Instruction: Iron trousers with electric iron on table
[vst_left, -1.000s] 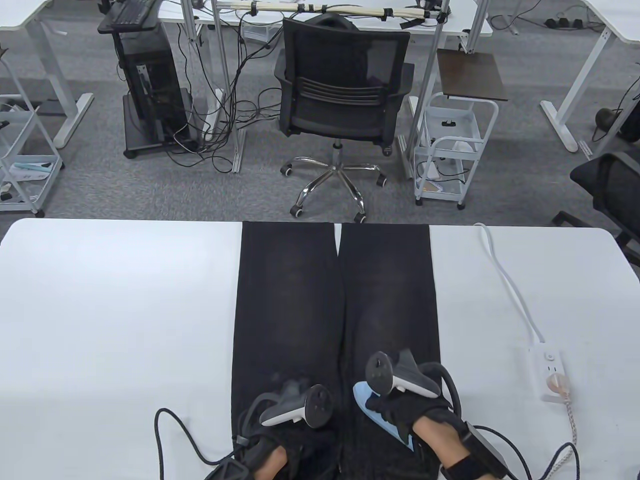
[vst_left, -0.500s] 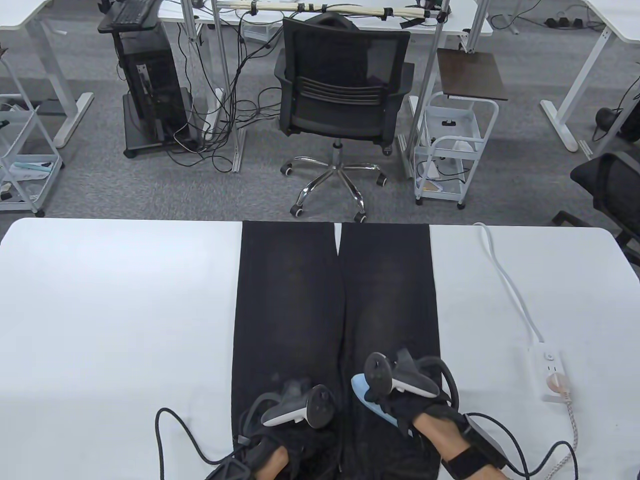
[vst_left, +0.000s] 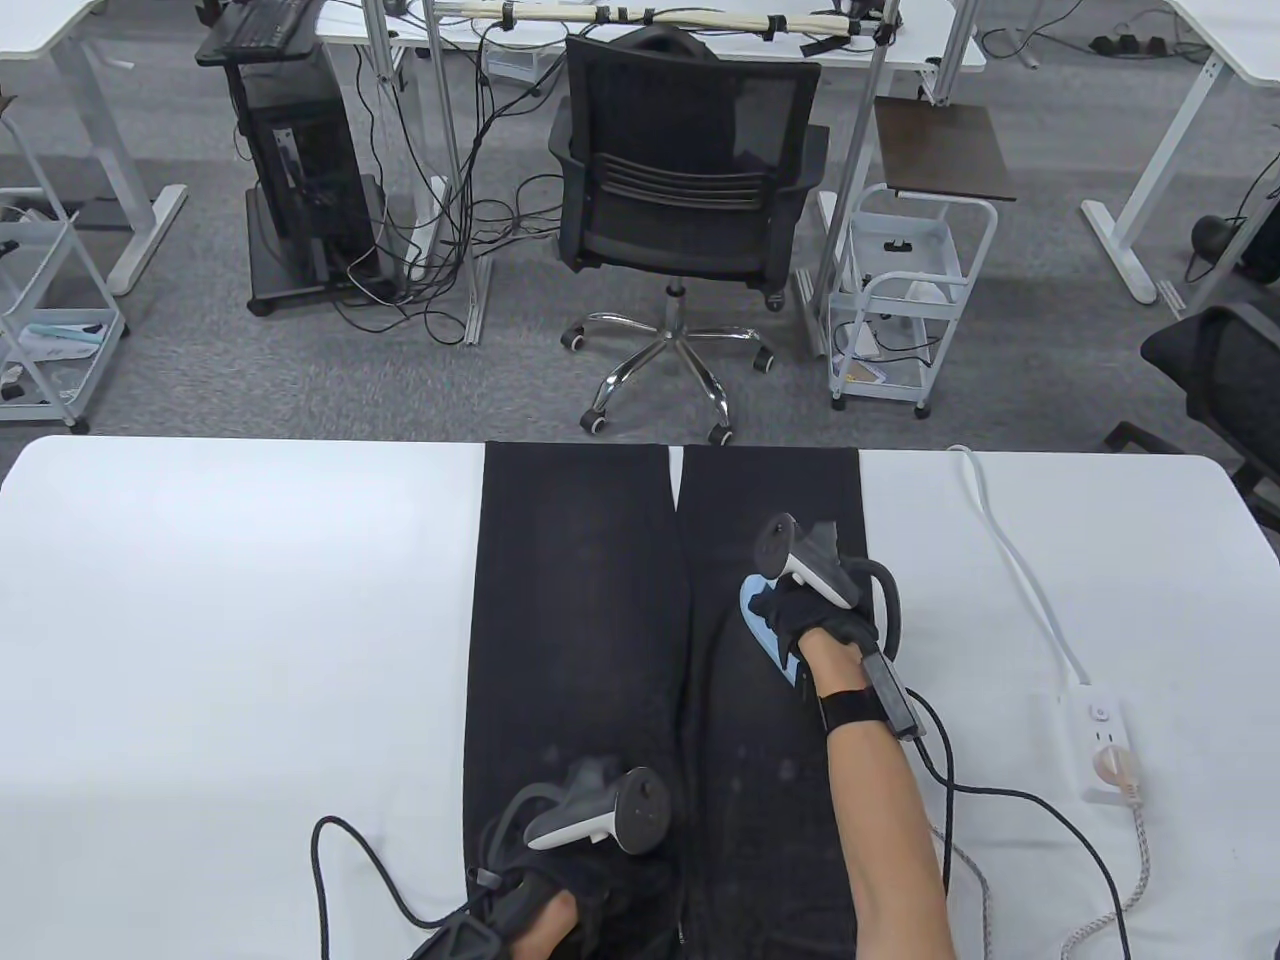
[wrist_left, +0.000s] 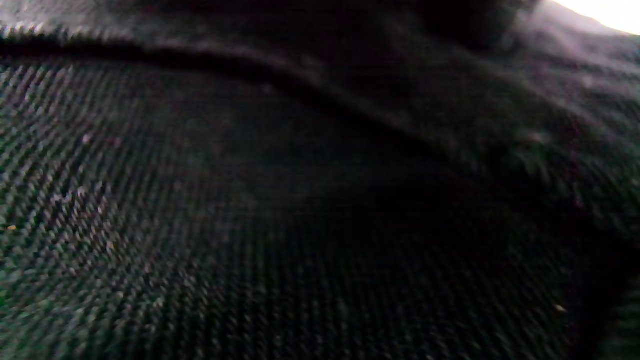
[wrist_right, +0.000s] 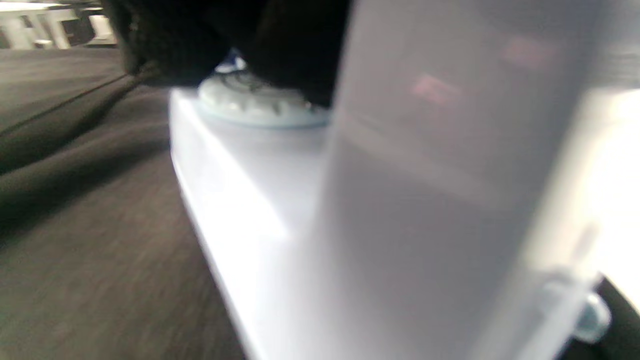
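Note:
Black trousers (vst_left: 580, 600) lie flat on the white table (vst_left: 230, 620), legs pointing away from me. My right hand (vst_left: 810, 610) grips the handle of a light blue electric iron (vst_left: 765, 628), which rests on the right trouser leg about halfway up it. The right wrist view shows the iron's pale body (wrist_right: 280, 200) close up on the dark cloth (wrist_right: 90, 240). My left hand (vst_left: 560, 880) rests on the trousers near the waist at the table's front edge; its fingers are hidden. The left wrist view shows only dark fabric (wrist_left: 250, 210).
A white power strip (vst_left: 1100, 735) lies at the table's right with its white cable (vst_left: 1010, 560) running to the far edge; the iron's braided cord (vst_left: 1135, 870) is plugged into it. A black office chair (vst_left: 690, 200) stands beyond the table.
My right hand has slid the iron away from me along the right trouser leg, from near the waist to about mid-leg. The left hand has stayed in place.

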